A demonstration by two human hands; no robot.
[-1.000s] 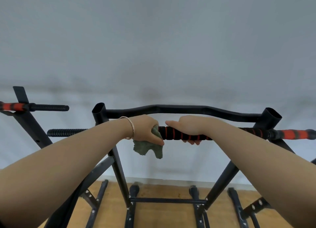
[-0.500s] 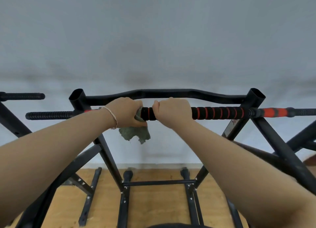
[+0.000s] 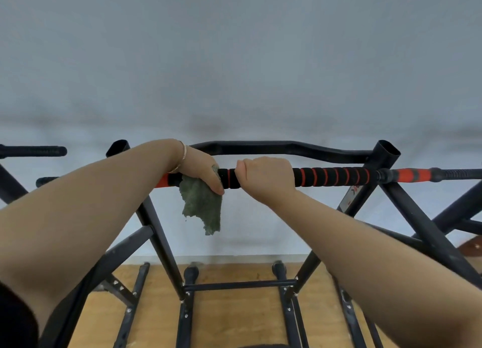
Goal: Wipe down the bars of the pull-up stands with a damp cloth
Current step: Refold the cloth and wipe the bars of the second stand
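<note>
Hidden: the left hand (image 3: 200,169) has its fingertips behind the green cloth (image 3: 202,206) and the padded bar (image 3: 336,176). The bar's left stretch is under the forearm, and its right end is cut off at the frame edge.
Grip: the left hand clamps the cloth onto the bar, with the loose end hanging below. The right hand (image 3: 266,176) is curled round bare foam just beside it.
Open room: striped foam runs free to the right upright (image 3: 386,154). The curved rear bar (image 3: 287,148) sits behind, apart.
Setting: black stand (image 3: 161,243), wood floor (image 3: 234,316), grey wall (image 3: 234,60), neighbouring bar (image 3: 34,151) far left.

Black-and-red-ringed bar (image 3: 336,176), green cloth (image 3: 202,204)
</note>
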